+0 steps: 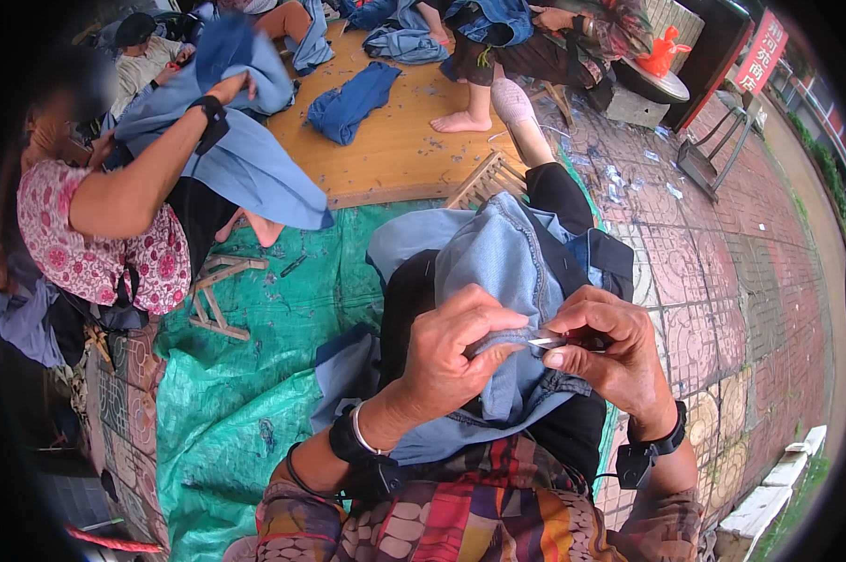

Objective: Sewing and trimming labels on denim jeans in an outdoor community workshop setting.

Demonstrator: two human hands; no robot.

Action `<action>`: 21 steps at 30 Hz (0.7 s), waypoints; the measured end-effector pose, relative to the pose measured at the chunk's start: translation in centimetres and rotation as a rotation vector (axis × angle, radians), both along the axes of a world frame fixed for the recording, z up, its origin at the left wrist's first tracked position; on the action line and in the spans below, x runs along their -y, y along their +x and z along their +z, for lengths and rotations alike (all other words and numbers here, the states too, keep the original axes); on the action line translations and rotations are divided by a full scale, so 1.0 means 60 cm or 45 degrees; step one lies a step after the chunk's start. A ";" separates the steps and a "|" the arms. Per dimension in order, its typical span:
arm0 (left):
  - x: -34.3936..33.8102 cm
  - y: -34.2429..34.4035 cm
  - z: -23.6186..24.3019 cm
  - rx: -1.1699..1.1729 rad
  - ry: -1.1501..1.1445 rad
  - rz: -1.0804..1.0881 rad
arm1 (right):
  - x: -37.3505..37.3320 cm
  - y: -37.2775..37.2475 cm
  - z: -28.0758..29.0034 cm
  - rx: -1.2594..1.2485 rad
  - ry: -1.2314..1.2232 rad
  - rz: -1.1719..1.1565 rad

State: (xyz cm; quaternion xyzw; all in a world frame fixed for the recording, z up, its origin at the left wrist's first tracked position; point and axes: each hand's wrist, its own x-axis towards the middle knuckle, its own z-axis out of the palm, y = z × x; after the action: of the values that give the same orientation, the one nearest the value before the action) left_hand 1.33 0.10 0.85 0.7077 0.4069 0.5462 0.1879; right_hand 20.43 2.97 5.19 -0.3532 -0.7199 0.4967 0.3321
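Observation:
A light blue denim garment (487, 255) is spread over my lap, its seams thick and darker. My left hand (453, 348) pinches a folded seam edge of it between thumb and fingers. Close by on the right, my right hand (620, 354) is closed around small thread snips (545, 343) with silver blades and a dark handle. The blade tips point left and meet the seam edge by my left fingertips. Whether a thread lies between the blades is too small to tell.
A green tarp (245, 375) covers the ground, with a small wooden stool (222, 295) on it. Ahead, a wooden board (385, 169) carries a dark blue denim piece (353, 101) and scraps. A co-worker (114, 206) at left handles denim; others sit beyond. Paving (723, 281) lies right.

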 end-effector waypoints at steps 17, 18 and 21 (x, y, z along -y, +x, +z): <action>0.013 0.008 -0.022 0.005 0.075 -0.014 | 0.007 0.002 0.006 0.249 0.222 0.064; 0.014 0.008 -0.020 0.005 0.076 -0.013 | 0.005 0.003 0.004 0.249 0.223 0.065; 0.014 0.008 -0.017 -0.002 0.047 -0.025 | -0.001 0.010 -0.005 0.125 0.294 0.189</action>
State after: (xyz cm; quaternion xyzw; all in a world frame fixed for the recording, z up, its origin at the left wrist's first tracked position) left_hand 1.80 -0.72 -0.16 0.7154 0.3901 0.5511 0.1798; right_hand 21.06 3.02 4.91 -0.2823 -0.8117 0.4160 0.2973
